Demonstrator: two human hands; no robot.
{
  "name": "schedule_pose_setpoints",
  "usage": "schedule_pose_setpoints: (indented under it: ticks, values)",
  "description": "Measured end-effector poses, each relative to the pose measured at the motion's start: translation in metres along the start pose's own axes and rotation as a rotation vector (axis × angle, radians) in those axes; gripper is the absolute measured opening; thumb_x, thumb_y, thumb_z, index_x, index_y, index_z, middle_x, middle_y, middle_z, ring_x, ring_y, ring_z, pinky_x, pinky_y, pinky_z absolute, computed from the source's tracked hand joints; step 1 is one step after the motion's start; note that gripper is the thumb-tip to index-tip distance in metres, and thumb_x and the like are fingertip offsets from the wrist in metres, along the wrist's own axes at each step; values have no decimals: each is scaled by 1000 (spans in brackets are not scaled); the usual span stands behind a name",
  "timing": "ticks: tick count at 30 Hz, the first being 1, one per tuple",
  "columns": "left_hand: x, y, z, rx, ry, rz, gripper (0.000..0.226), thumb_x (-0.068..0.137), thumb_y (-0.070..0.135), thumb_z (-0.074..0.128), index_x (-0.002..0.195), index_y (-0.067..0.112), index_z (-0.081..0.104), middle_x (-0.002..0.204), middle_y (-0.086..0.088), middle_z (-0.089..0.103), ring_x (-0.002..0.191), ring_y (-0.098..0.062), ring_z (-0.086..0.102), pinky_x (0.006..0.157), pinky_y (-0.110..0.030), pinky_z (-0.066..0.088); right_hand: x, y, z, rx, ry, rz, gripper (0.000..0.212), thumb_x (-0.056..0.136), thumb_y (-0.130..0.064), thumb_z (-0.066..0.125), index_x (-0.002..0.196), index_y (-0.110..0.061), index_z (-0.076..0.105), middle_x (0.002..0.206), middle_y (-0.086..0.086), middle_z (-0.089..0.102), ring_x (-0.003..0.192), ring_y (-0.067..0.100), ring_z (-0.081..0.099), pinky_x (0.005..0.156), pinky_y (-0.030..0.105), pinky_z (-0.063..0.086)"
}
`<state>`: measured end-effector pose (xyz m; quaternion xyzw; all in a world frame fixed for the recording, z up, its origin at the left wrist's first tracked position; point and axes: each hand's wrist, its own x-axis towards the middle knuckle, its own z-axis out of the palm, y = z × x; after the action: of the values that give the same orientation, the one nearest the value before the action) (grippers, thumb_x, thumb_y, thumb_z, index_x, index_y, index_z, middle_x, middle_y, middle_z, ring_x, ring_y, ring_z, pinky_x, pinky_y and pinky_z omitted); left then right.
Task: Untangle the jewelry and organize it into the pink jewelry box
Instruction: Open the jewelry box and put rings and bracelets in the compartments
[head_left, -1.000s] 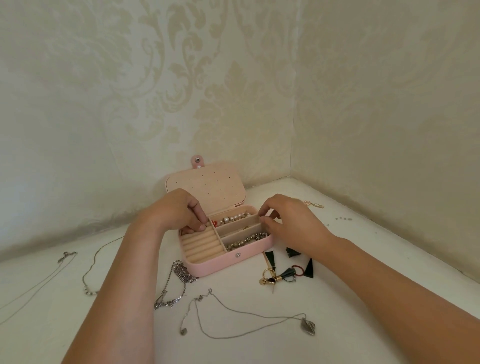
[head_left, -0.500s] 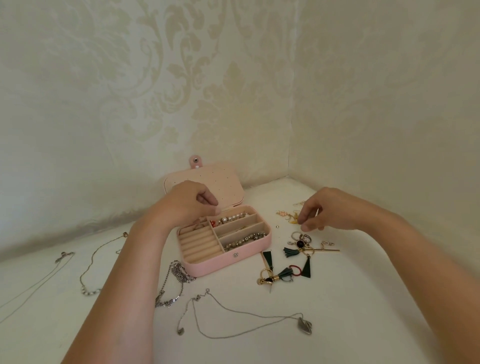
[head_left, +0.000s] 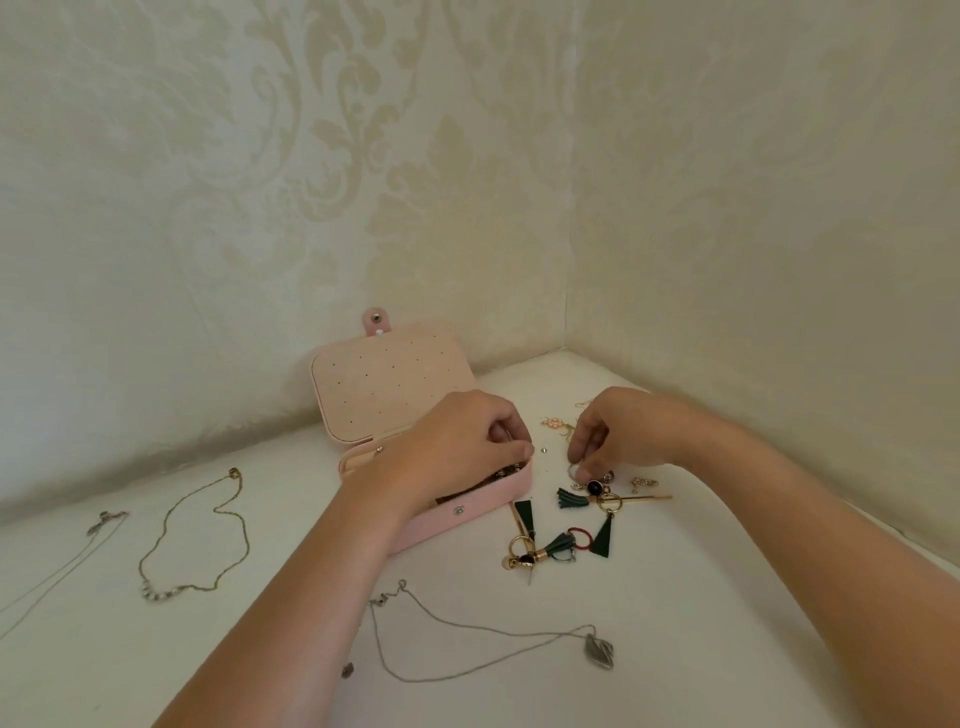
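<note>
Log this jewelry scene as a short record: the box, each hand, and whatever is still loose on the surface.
box: pink jewelry box, lid open
left hand: over the box compartments, fingers curled; grip unclear
right hand: pinches a small silver piece beside the box
loose on the white surface: gold necklace, silver pendant necklace, dark green tassel earrings
</note>
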<state>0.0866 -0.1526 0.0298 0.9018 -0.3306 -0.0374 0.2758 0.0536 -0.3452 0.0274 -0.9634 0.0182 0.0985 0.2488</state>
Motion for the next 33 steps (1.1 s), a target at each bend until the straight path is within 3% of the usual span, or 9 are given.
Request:
schedule_pose_setpoints:
  ticks: [5, 9, 14, 17, 21, 24, 27, 30, 33]
  values:
    - [0, 0, 2, 7, -5, 6, 13, 87, 29, 64, 94, 21, 72, 77, 13, 63, 63, 4, 53, 58, -8, 40, 2, 2, 0, 15, -36, -16, 17, 72, -21, 80, 69, -29, 66, 64, -16, 62, 65, 0, 55, 64, 17, 41]
    - [0, -2, 1, -33, -42, -14, 10, 84, 25, 68, 93, 22, 71, 79, 9, 69, 60, 7, 57, 66, -13, 47, 4, 3, 2, 28, -26, -8, 18, 72, -20, 81, 78, -28, 65, 76, -11, 64, 75, 7, 59, 76, 23, 47]
    - [0, -1, 1, -61, -56, -21, 9, 84, 24, 68, 92, 22, 71, 77, 7, 71, 54, 8, 57, 59, -9, 44, 5, 3, -1, -13, -61, -29, 19, 73, -22, 80, 75, -31, 63, 77, -12, 63, 75, 7, 58, 78, 25, 48]
    - [0, -1, 1, -60, -48, -18, 8, 84, 26, 68, 91, 22, 71, 77, 7, 71, 53, 9, 56, 63, -14, 46, 2, 3, -1, -26, -54, -61, 20, 72, -18, 80, 73, -27, 62, 76, -8, 63, 72, 9, 56, 72, 24, 47]
    - [-1, 1, 0, -123, 26, 0, 10, 81, 29, 71, 89, 22, 72, 77, 9, 69, 58, 7, 57, 66, -17, 49, -6, -8, -6, 192, 80, -171, 17, 68, -12, 83, 69, -22, 69, 74, 0, 71, 65, 6, 59, 68, 20, 46]
    - [-1, 5, -3, -282, 69, -9, 18, 75, 33, 77, 86, 20, 71, 72, 6, 71, 53, 3, 58, 58, -16, 47, -11, -20, -9, 376, 189, -255, 14, 66, -11, 84, 66, -17, 72, 67, 1, 71, 60, 7, 59, 63, 22, 48]
    - [1, 4, -6, -413, 109, -47, 17, 75, 25, 78, 87, 14, 70, 70, -3, 72, 55, -6, 63, 53, -16, 49, -13, -30, -3, 426, 334, -296, 12, 70, -12, 81, 67, -20, 73, 67, 2, 71, 61, 10, 62, 62, 30, 52]
    - [3, -2, -10, -511, 144, -97, 11, 76, 16, 77, 82, 11, 69, 67, -6, 72, 56, -10, 64, 51, -17, 49, -13, -36, 5, 453, 439, -356, 9, 77, -8, 74, 78, -18, 76, 71, -3, 70, 65, 1, 62, 59, 17, 50]
    - [5, -6, -16, -580, 167, -98, 9, 77, 13, 75, 79, 8, 68, 63, -3, 71, 54, -10, 64, 49, -17, 48, -13, -42, 10, 409, 493, -423, 17, 81, -5, 70, 90, -18, 76, 83, -9, 69, 78, 0, 63, 71, 12, 49]
